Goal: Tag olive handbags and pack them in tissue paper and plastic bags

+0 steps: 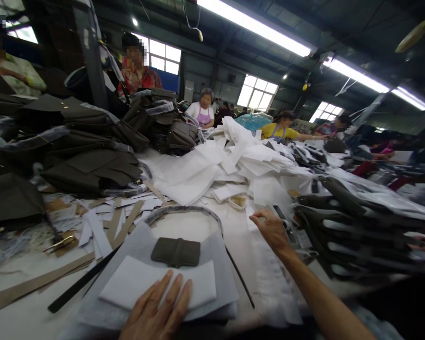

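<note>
My left hand (161,307) lies flat, fingers stretched out, on a folded white padding sheet (194,281). Beneath that padding is a larger, thin whitish sheet (127,255), apparently wrapped over a bag whose dark handle (187,209), covered in clear film, arches out at the far side. A dark olive tab or small flap (176,252) with a raised centre band rests just beyond my fingertips. To the right, my right hand (271,230) is raised over the table with thumb and forefinger pinched together. Whatever sits in that pinch is too small to make out.
Olive bags (88,141) are heaped at left, above paper strips (97,231) and scraps. White sheets (241,156) form a tall pile ahead. Stacked olive pieces (343,222) stand at right. A black strap (81,278) lies left. Several co-workers sit beyond, including a person in yellow (278,130).
</note>
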`<state>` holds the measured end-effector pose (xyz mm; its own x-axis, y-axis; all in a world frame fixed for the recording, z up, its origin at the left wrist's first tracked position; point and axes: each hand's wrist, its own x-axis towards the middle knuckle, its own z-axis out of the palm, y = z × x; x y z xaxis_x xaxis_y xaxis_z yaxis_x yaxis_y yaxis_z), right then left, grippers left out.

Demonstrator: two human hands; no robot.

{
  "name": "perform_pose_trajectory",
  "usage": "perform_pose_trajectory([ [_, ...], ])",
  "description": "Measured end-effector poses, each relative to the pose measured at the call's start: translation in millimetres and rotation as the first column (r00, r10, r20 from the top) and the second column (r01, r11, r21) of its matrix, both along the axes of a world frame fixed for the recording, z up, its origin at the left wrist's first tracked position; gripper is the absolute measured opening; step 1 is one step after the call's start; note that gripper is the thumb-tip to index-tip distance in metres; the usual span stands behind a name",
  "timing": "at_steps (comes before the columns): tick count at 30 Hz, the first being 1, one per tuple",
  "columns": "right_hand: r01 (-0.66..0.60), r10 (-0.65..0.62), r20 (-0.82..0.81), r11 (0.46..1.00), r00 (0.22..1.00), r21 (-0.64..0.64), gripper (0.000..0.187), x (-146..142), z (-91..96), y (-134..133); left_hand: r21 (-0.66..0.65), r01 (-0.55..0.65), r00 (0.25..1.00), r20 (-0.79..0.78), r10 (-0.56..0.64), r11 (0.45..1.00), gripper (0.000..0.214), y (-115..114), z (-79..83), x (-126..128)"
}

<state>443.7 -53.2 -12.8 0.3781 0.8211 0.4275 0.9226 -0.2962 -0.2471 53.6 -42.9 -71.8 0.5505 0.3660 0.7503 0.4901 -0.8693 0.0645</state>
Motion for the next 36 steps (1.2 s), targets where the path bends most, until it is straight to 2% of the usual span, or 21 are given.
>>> perform_pose_trajectory([
  [2, 0.003, -0.002, -0.056, 1.0, 0.998, 0.023, 0.025, -7, -3.2, -32, -0.014, 0.013, 1.0, 0.006, -0.013, 1.0, 0.048, 0, 1.5, 0],
  [5, -0.031, 0.032, -0.125, 0.999, 0.992, 0.012, 0.02, -17, -23.5, -64, -0.009, 0.025, 1.0, 0.002, -0.025, 1.0, 0.048, 2, 4.7, -2],
  [9, -0.078, 0.079, -0.078, 0.997, 0.994, 0.006, 0.014, -25, -58.0, -82, 0.018, 0.033, 0.999, -0.007, -0.033, 0.999, 0.049, 5, 8.0, -5],
  [12, -0.067, 0.07, -0.108, 0.997, 0.992, 0.033, 0.019, -27, -65.7, -84, 0.048, 0.015, 1.0, -0.021, -0.014, 0.999, 0.049, 4, 7.4, -4],
  [15, -0.061, 0.089, -0.202, 0.988, 0.975, 0.14, 0.031, -30, -47.5, -82, 0.083, 0.003, 1.0, -0.002, -0.003, 0.997, 0.044, 2, 4.1, 0],
  [17, -0.019, 0.096, -0.34, 0.975, 0.935, 0.222, 0.038, -35, -22.8, -81, 0.097, 0.0, 1.0, 0.022, -0.002, 0.995, 0.043, -1, 1.1, 4],
  [20, 0.024, 0.145, -0.566, 0.959, 0.811, 0.281, 0.039, -49, 22.1, -84, 0.096, -0.019, 0.999, 0.037, 0.015, 0.995, 0.042, -5, -2.2, 7],
  [22, -0.034, 0.242, -0.645, 0.948, 0.725, 0.317, 0.033, -64, 49.7, -87, 0.103, -0.033, 0.999, 0.01, 0.032, 0.994, 0.042, -7, -2.2, 7],
  [25, -0.269, 0.434, -0.703, 0.901, 0.563, 0.34, 0.021, -96, 77.8, -89, 0.117, -0.046, 0.997, -0.062, 0.053, 0.992, 0.038, -10, 0.4, 4],
  [27, -0.455, 0.508, -0.736, 0.838, 0.447, 0.301, 0.018, -124, 85.5, -84, 0.117, -0.044, 0.994, -0.097, 0.055, 0.992, 0.035, -11, 1.9, 2],
  [30, -0.654, 0.543, -0.755, 0.728, 0.368, 0.204, 0.014, -164, 82.4, -70, 0.1, -0.028, 0.994, -0.098, 0.038, 0.995, 0.034, -12, 1.3, 1],
  [32, -0.719, 0.553, -0.764, 0.672, 0.332, 0.174, 0.013, -183, 75.9, -61, 0.084, -0.016, 0.996, -0.088, 0.023, 0.996, 0.034, -12, -0.6, 1],
  [34, -0.749, 0.556, -0.775, 0.64, 0.3, 0.169, 0.014, -193, 70.8, -55, 0.072, -0.003, 0.996, -0.089, 0.009, 0.997, 0.033, -12, -2.4, 1],
  [36, -0.773, 0.558, -0.768, 0.62, 0.315, 0.134, 0.016, -195, 69.1, -52, 0.068, 0.009, 0.996, -0.089, -0.003, 0.998, 0.03, -12, -3.1, 1],
])
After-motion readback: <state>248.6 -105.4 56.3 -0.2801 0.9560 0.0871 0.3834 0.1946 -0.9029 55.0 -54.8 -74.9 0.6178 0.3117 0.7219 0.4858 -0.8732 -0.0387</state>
